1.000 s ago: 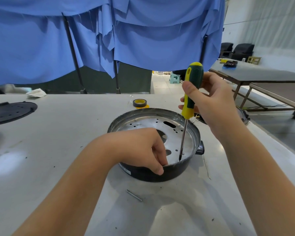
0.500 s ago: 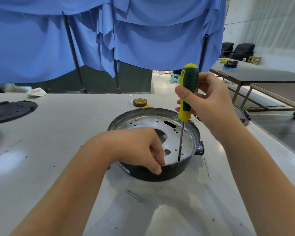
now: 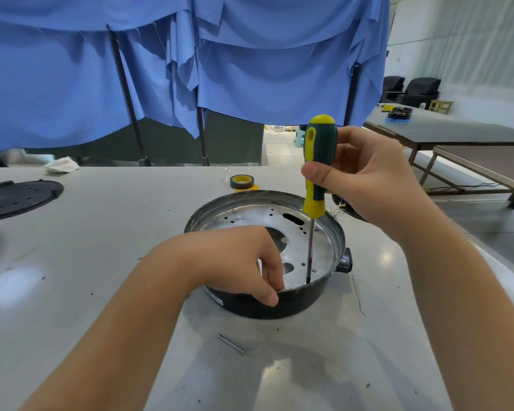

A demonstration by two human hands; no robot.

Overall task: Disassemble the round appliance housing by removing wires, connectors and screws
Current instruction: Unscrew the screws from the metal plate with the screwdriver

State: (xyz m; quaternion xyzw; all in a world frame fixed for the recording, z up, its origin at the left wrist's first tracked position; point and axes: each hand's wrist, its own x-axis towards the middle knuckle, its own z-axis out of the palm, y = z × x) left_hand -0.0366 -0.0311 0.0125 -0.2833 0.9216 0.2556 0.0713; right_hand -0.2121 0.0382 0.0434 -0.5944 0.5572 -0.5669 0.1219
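Round housing (image 3: 294, 304) mid-tabletop, toward right edge. Left hand (image 3: 235, 259) pinches near rim. Right hand (image 3: 365, 179) grips screwdriver (image 3: 318, 173), tip on screw near rim. 1 loose screw (image 3: 231, 344) already out; more fasteners likely left.

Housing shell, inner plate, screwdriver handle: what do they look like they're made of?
Housing shell: dark, smooth outside, probably painted metal or plastic; cannot tell which.
Inner plate: bare silvery sheet metal, likely aluminium or steel, with a dull brushed shine and punched holes.
Screwdriver handle: green and yellow moulded plastic or rubber; the green part is dimpled and matte.
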